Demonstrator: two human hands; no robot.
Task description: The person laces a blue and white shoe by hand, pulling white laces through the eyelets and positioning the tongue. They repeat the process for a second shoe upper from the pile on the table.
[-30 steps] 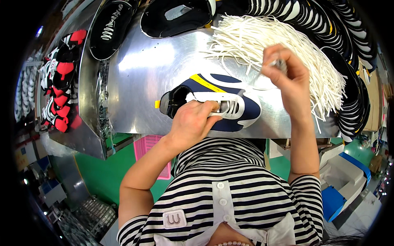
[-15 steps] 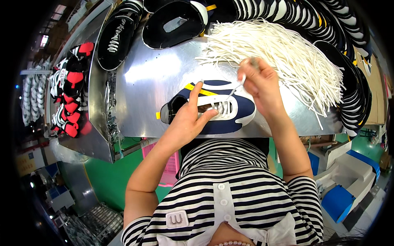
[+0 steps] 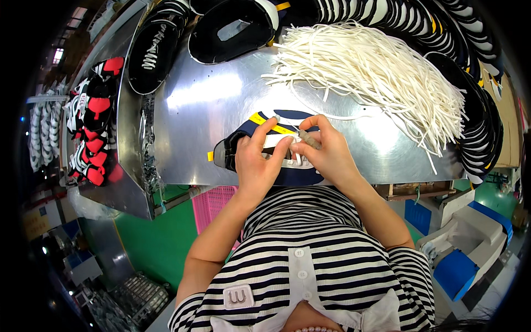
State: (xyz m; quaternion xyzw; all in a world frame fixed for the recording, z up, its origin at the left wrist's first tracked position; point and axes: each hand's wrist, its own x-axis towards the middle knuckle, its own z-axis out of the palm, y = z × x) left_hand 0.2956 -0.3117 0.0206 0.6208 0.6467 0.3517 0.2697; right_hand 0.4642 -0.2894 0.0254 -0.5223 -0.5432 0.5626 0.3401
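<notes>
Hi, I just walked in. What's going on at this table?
A person is bent over a navy-and-white shoe upper on a metal table. Their left hand rests on it, while their right hand pinches a small hand tool over the lacing area. The hands hide much of that area. Beyond lies a heap of white laces, with stacked shoe uppers along its right side.

Two hands (image 3: 257, 166) (image 3: 331, 156), one handled shoe upper (image 3: 298, 177), one tool (image 3: 311, 141), three buttons (image 3: 302, 274).
</notes>
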